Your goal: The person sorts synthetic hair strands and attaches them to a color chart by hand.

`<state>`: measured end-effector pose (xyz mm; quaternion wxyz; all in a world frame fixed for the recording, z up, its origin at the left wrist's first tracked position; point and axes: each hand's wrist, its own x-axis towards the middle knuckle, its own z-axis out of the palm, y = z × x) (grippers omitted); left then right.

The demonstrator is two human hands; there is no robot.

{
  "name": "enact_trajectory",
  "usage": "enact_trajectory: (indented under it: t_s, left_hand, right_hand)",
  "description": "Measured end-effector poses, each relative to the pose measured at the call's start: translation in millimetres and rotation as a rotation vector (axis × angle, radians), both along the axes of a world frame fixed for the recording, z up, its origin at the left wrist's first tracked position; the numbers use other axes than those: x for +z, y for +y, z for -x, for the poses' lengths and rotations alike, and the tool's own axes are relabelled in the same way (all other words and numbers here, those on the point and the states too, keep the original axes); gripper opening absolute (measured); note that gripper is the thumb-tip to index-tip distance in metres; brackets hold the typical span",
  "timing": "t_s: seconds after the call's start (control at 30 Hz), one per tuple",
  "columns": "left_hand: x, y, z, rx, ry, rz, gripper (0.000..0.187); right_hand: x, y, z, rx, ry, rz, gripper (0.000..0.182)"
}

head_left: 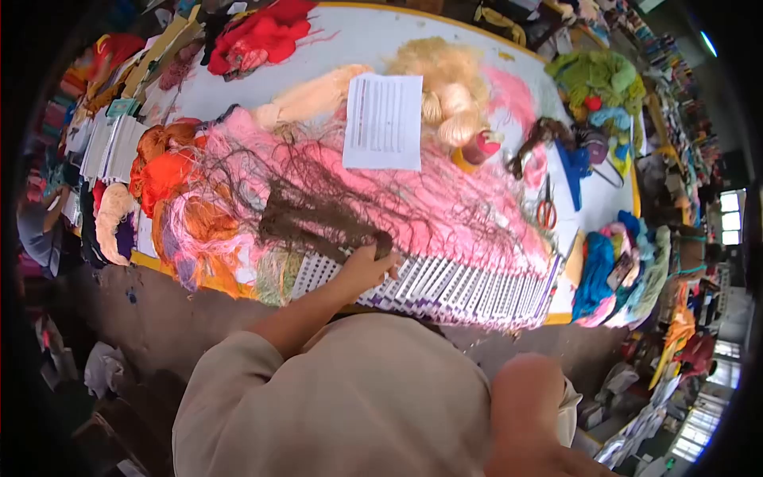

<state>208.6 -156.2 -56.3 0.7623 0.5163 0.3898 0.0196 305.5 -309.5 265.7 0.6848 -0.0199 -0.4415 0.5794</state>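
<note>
Grasping the end of the dark brown yarn (306, 222) was the step in hand, as far as I could judge. At the left of the table (334, 48), glossy orange-red yarn (164, 176) bulged in loose, rounded coils, above a snarled bundle (199, 230) of rust, pink and lilac. Next came my brown yarn, matted and frizzy, lying over the pale fibres near the front edge. My left hand (369, 270) had its fingers closed round a dark, compact knob of it, just above the dotted strips (453, 286). Beyond, 1 flat printed sheet (383, 123) rested on the heap. Silky pink yarn (469, 211) fanned out to the right, crossed by wispy brown strands, down to those stiff, narrow white strips ranked side by side. With so many filaments tangled, the next move seemed to call for a firm hold and a slow pull. My right arm (524, 405) was bent below; I couldn't tell what its hand was doing. Farther right lay orange-handled scissors (546, 213), then a thick, ropy blue skein (596, 274).
</note>
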Motion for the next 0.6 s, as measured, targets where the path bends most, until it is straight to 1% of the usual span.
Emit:
enact_trajectory:
  t_s: [0.17,0.27,0.4,0.53,0.6]
  left_hand:
    - [18.7,-1.7,-1.6,-0.041,0.002,-0.006,0.028]
    - [17.0,-2.7,5.4,-0.03,-0.048,0.111,0.026]
    - [16.9,-5.2,10.1,-0.033,-0.009,0.116,0.022]
    - [11.4,-7.2,16.3,-0.003,-0.065,0.123,0.026]
    - [16.8,1.3,17.7,-0.008,-0.078,0.117,0.028]
  right_hand:
    - [5.8,-3.7,2.2,-0.029,-0.005,-0.025,0.025]
    - [6.4,-7.9,6.8,-0.019,0.029,-0.029,0.025]
    - [10.7,-14.3,9.2,-0.018,0.044,-0.039,0.026]
    - [16.3,-32.2,14.9,-0.092,0.064,0.011,0.026]
    - [24.2,-29.4,9.6,-0.047,0.024,0.008,0.026]
